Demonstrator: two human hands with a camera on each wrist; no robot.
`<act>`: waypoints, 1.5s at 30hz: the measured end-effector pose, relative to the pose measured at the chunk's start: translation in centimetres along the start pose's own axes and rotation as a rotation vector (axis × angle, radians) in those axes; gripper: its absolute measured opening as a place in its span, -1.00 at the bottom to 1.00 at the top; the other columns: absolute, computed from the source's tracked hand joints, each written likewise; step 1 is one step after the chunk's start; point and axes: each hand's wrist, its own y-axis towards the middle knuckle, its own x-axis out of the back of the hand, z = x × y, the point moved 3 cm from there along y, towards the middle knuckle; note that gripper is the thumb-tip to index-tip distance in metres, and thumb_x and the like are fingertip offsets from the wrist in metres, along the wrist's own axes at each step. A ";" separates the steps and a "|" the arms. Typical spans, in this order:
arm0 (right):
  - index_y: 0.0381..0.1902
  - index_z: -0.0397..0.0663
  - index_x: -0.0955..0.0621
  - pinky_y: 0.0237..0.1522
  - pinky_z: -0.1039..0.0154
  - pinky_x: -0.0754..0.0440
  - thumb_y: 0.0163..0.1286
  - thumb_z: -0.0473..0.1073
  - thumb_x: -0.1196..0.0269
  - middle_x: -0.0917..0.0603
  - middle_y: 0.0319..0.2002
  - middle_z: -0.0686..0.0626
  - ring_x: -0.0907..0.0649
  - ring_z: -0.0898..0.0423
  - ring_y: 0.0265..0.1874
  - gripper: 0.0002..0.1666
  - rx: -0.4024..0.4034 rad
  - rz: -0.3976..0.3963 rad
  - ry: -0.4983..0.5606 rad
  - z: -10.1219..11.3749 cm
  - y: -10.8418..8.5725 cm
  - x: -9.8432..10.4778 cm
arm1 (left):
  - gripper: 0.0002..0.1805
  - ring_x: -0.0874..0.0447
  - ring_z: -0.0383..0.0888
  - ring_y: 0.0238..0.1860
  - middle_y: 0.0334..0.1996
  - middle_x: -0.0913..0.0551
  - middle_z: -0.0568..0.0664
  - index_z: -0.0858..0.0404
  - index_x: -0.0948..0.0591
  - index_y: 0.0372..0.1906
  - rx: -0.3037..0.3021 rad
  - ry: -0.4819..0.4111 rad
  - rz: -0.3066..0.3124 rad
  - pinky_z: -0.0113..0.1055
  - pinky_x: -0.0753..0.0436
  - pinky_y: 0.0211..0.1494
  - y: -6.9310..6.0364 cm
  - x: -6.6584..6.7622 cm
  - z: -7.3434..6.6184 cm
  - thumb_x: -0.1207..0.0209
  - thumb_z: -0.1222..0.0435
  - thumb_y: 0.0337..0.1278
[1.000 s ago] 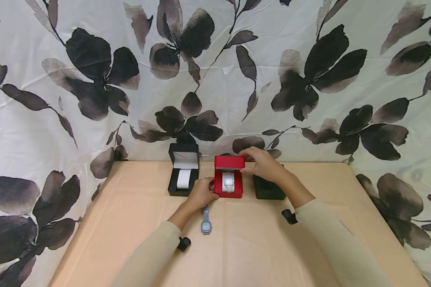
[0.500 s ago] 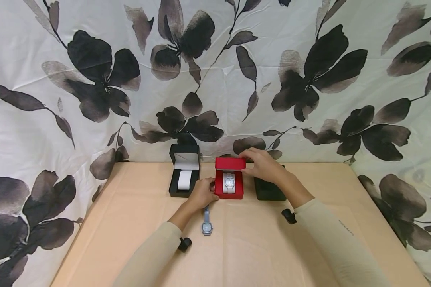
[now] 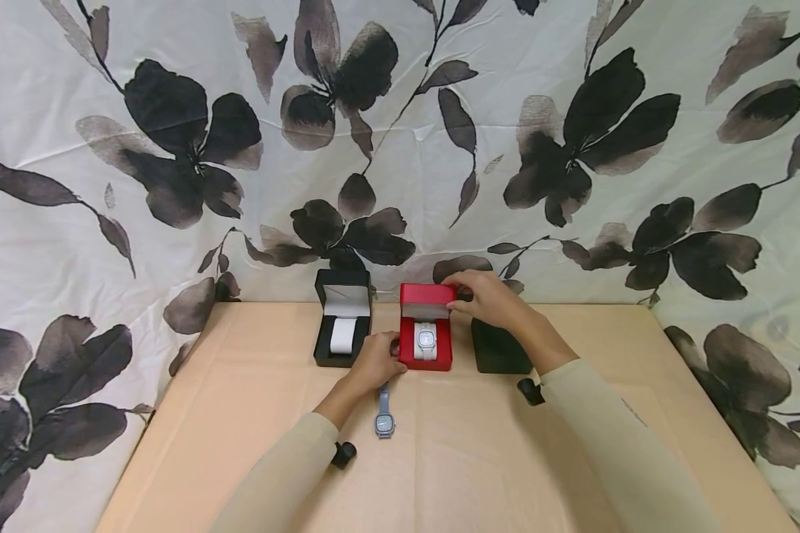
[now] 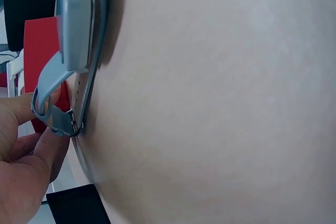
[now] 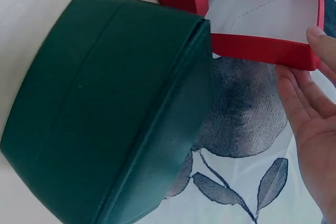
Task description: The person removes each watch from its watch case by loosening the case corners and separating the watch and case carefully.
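Observation:
A red watch box [image 3: 444, 342] stands open near the back of the table, with a silver-white watch [image 3: 426, 339] on its white cushion. My left hand [image 3: 376, 360] holds the box at its front left corner; in the left wrist view a grey-blue watch strap partly hides those fingers. My right hand [image 3: 485, 297] pinches the right edge of the raised lid [image 5: 262, 45], thumb on the inner side and fingers outside. Just in front of my left hand lies a grey-blue watch [image 3: 384, 424], its strap running back towards the hand.
Left of the red box, an open black watch box [image 3: 324, 346] holds a bare white cushion [image 3: 343, 335]. A closed dark green box [image 5: 105, 87] stands to the right, partly under my right forearm. Behind the table [image 3: 453, 451] hangs a floral cloth [image 3: 433, 170].
The red lid has swung further up and back, showing more of its pale lining. My right hand has moved slightly with it, while my left hand keeps its place on the box.

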 end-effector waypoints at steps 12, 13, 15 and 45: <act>0.17 -0.23 -0.63 0.10 -0.07 -0.75 0.31 -0.26 -0.45 -0.73 0.04 -0.23 -0.75 -0.12 -0.06 -0.52 -0.059 0.021 0.063 -0.8 1.3 0.6 | -0.37 -0.63 -0.16 -0.25 -0.23 -0.73 0.11 0.47 -0.61 0.17 0.023 -0.012 0.021 -0.41 -0.69 -0.23 0.1 -0.2 -0.3 -0.54 0.53 -0.14; 0.18 -0.23 -0.62 0.11 -0.07 -0.75 0.32 -0.26 -0.44 -0.73 0.04 -0.23 -0.75 -0.12 -0.05 -0.51 -0.064 0.024 0.063 -0.8 1.4 0.6 | -0.37 -0.62 -0.16 -0.26 -0.23 -0.72 0.10 0.47 -0.62 0.16 0.025 -0.011 0.020 -0.41 -0.68 -0.23 0.1 -0.1 -0.3 -0.54 0.53 -0.14; 0.19 -0.23 -0.62 0.11 -0.06 -0.75 0.34 -0.25 -0.43 -0.73 0.04 -0.23 -0.75 -0.12 -0.05 -0.52 -0.072 0.025 0.063 -0.9 1.6 0.7 | -0.38 -0.61 -0.16 -0.26 -0.24 -0.72 0.10 0.46 -0.62 0.16 0.029 -0.009 0.020 -0.41 -0.68 -0.23 0.2 -0.1 -0.4 -0.53 0.52 -0.12; 0.31 -0.21 -0.57 0.17 -0.08 -0.72 0.36 -0.25 -0.41 -0.70 0.10 -0.24 -0.72 -0.16 0.03 -0.42 -0.130 0.011 0.129 -0.8 1.3 0.3 | -0.31 -0.63 -0.12 -0.22 -0.09 -0.73 0.16 0.48 -0.56 0.25 0.055 -0.001 0.026 -0.35 -0.74 -0.15 -0.1 0.0 0.1 -0.52 0.52 -0.10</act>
